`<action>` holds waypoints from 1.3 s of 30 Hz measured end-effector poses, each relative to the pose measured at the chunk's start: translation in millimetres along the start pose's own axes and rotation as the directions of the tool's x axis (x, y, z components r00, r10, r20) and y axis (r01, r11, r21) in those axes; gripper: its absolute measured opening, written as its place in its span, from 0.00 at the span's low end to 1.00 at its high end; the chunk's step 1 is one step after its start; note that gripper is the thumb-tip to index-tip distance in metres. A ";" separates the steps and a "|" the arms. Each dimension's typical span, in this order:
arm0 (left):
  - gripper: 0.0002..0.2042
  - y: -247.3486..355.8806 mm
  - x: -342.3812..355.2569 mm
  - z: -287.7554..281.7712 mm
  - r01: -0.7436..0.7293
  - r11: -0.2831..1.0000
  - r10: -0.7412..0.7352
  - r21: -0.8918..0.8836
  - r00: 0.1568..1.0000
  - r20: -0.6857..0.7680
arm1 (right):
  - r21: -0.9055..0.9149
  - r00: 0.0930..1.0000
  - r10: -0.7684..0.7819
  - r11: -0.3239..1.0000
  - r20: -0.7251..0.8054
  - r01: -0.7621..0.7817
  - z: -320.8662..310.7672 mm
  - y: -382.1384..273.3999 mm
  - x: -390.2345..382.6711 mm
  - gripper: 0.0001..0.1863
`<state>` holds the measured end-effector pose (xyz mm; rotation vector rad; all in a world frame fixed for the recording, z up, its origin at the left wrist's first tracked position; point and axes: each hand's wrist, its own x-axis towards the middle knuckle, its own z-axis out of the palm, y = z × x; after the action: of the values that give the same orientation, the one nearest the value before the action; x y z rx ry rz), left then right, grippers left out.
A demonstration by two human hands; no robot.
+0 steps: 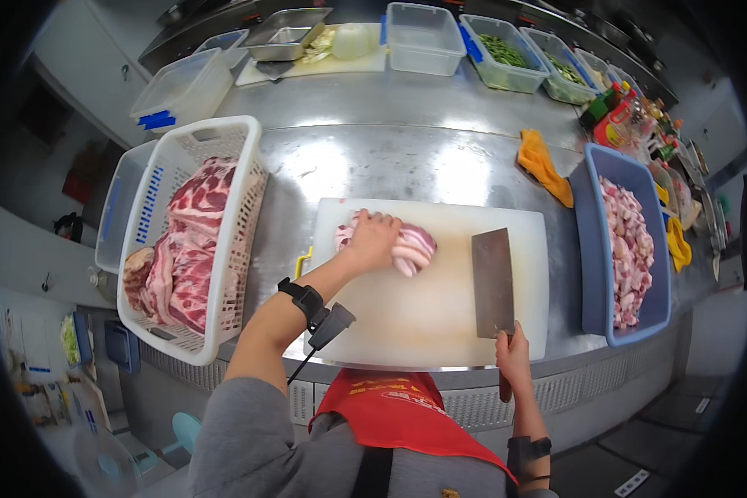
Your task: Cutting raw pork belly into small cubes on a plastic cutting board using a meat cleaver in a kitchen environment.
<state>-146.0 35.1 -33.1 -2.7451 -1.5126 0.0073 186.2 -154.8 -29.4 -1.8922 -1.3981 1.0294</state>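
Observation:
A white cutting board [407,332] lies on the steel counter in front of me. My left hand [375,239] rests over a piece of raw pork [415,251] on the board's far left part, its fingers curled round the top. Red lean and white fat layers show at the meat's right end; part of it is hidden under the hand. At the board's right side, my right hand [515,353] is wrapped round the handle of a cleaver [493,282]. Its broad blade points away from me, apart from the meat.
Left of the board stands a white basket [253,191] of large raw meat slabs. A blue-grey tub [585,241] of cut meat pieces stands on the right, near an orange cloth [544,168]. Clear plastic bins [425,41], some holding green vegetables, line the counter's back.

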 end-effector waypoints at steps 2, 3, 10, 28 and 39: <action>0.27 -19.7 -14.4 -16.4 0.289 0.957 -0.286 -0.022 0.953 0.095 | -0.011 0.999 -0.020 1.000 0.037 0.021 -1.5 -11.2 1.9 0.07; 0.27 -27.5 -21.7 -11.9 0.335 0.942 -0.333 -0.007 0.938 0.090 | -0.026 0.998 -0.038 0.999 0.059 0.040 0.3 -18.6 6.5 0.07; 0.33 -10.5 -52.1 -78.5 0.361 0.924 -0.381 -0.123 0.850 -0.364 | 0.139 0.989 0.087 0.985 0.120 -0.104 -10.4 6.3 10.4 0.13; 0.39 -235.7 -399.0 -160.2 0.894 0.428 -0.895 0.135 0.440 -0.079 | 0.228 0.981 0.163 0.956 0.110 -0.184 -17.8 61.7 26.2 0.07; 0.20 -283.5 -430.7 -135.0 0.859 0.359 -0.928 -0.365 0.371 -0.039 | 0.171 0.996 0.076 0.982 0.051 -0.083 -11.3 60.4 21.1 0.08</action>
<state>-614.7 -178.1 104.5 -1.4755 -2.8597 -0.5702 230.5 -152.4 -76.9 -1.8199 -1.2230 1.1986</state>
